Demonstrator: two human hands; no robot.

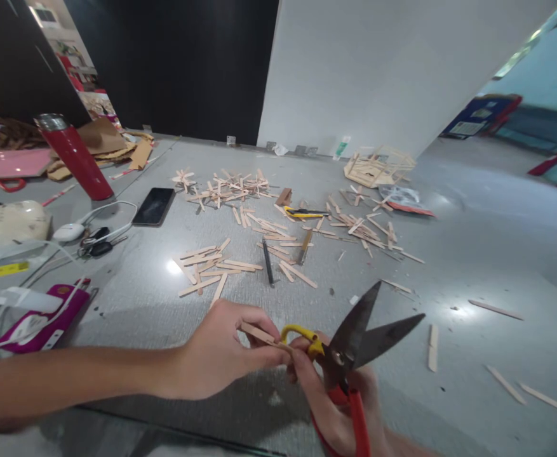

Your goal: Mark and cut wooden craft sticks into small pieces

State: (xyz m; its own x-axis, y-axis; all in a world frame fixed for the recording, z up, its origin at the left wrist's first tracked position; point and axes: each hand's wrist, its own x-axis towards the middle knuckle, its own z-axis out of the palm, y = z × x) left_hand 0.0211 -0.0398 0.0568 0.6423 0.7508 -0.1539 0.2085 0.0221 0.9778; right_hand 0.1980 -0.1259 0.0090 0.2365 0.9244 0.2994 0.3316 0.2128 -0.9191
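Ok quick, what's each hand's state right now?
Left hand: closed, pinching a wooden craft stick.
Right hand: closed, holding scissors, blades apart, and touching the stick's end.

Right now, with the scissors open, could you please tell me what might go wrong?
The scissors stand open in the right hand, so their blades could nick skin if the hands shift. The wooden stick in the left hand is close to the yellow handle and might catch there. The yellow-and-black craft knife lies near loose sticks, so a careless reach could brush it.
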